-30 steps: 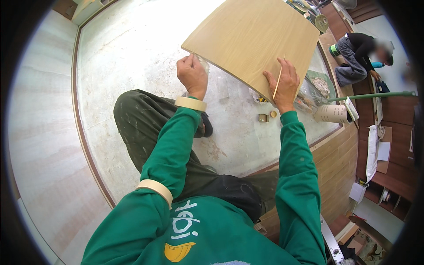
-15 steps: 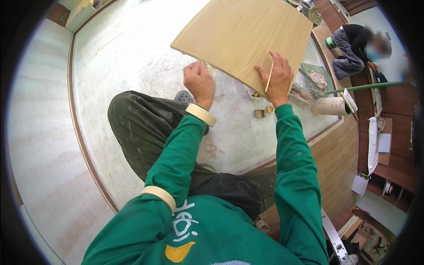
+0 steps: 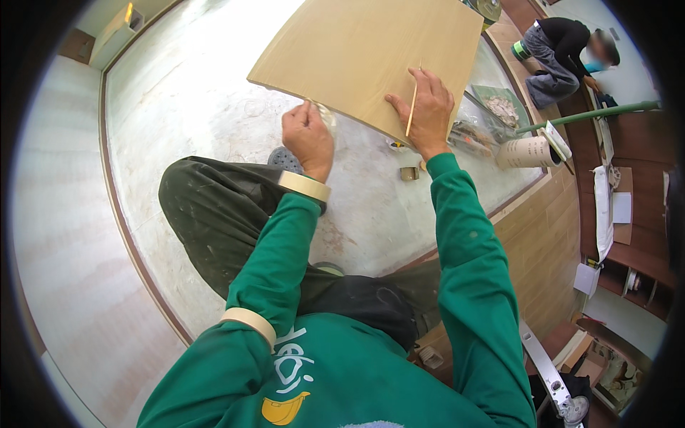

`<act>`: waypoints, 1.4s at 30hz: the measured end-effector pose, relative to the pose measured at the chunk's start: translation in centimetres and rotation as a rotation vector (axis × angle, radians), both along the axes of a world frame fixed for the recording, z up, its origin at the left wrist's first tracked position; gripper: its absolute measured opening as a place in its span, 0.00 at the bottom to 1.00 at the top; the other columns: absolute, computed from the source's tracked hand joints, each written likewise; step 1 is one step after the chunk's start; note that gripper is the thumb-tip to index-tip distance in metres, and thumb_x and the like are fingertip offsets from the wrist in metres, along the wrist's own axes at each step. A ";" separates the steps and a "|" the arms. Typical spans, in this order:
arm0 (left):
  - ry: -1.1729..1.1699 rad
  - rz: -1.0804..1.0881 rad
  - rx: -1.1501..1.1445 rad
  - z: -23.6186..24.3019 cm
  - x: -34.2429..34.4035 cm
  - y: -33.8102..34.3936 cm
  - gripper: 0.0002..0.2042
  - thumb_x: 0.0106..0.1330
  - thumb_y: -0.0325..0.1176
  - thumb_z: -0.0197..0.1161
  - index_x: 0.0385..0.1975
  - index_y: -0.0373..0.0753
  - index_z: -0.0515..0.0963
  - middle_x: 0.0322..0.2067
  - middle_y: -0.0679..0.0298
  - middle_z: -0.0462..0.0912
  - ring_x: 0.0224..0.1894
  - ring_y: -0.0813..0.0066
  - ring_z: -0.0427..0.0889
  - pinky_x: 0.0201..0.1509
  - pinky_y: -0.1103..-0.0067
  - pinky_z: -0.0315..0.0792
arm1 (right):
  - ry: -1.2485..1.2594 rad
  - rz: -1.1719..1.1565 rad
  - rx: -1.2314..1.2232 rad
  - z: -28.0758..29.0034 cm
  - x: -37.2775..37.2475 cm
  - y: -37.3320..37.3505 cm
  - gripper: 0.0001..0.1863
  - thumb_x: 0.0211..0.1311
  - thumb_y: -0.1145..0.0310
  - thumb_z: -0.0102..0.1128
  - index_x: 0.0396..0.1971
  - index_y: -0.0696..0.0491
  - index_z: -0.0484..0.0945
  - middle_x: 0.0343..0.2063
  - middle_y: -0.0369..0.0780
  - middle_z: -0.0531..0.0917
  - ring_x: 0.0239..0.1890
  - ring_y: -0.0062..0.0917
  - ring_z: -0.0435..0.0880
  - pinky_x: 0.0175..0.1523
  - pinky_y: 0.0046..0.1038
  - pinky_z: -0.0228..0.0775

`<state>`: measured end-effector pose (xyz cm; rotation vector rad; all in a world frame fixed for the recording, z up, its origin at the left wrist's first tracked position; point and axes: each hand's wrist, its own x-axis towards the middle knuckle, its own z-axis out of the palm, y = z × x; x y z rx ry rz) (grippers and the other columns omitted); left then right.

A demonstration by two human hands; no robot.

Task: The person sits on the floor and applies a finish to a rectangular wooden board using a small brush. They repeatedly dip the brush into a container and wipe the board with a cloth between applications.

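A pale wood-grain panel [image 3: 364, 50] spans the upper middle. My left hand [image 3: 308, 143] is closed beside its near edge, pinching pale translucent material [image 3: 326, 118] too unclear to name. My right hand [image 3: 432, 114] rests on the panel's lower right with thumb apart, holding a thin light stick [image 3: 409, 121] against the surface. Beige tape rolls encircle my left wrist [image 3: 303, 185] and upper arm [image 3: 250, 322]. A small tin [image 3: 409, 173] sits on the pale floor below the panel. My bent left knee is under my left arm.
Another person [image 3: 553, 68] crouches at upper right beside dark cabinetry. A green pole [image 3: 606, 111] crosses near a printed cylindrical container [image 3: 524, 153]. A green tray of debris [image 3: 499, 107] and plastic bags lie behind my right hand. A metal bar [image 3: 546, 367] is at lower right.
The panel and both hands appear higher and farther left, as does the surrounding room. My left hand first shifted rightward along the panel's edge, then left again, still pinched.
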<state>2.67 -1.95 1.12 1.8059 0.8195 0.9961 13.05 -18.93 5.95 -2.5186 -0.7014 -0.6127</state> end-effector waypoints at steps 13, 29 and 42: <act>-0.081 -0.160 -0.019 0.6 -2.0 -11.1 0.09 0.64 0.22 0.63 0.42 0.30 0.84 0.38 0.52 0.81 0.38 0.57 0.82 0.42 0.70 0.76 | -0.055 0.033 0.012 0.2 0.1 0.2 0.35 0.50 0.53 0.76 0.57 0.52 0.76 0.55 0.44 0.78 0.60 0.39 0.75 0.66 0.43 0.58; -0.128 -0.550 -0.313 0.7 -5.0 -19.9 0.08 0.65 0.25 0.64 0.42 0.31 0.80 0.36 0.54 0.80 0.36 0.58 0.81 0.40 0.69 0.75 | -0.066 0.002 0.078 0.5 0.0 0.7 0.37 0.40 0.54 0.80 0.53 0.50 0.78 0.52 0.40 0.79 0.60 0.36 0.72 0.65 0.45 0.56; 0.231 -0.705 -0.418 11.7 -8.7 7.8 0.15 0.75 0.40 0.53 0.45 0.37 0.83 0.31 0.70 0.79 0.31 0.84 0.75 0.31 0.85 0.68 | -0.206 -0.277 0.641 8.9 -2.4 -16.2 0.17 0.74 0.61 0.51 0.46 0.58 0.81 0.45 0.49 0.83 0.51 0.41 0.79 0.55 0.38 0.72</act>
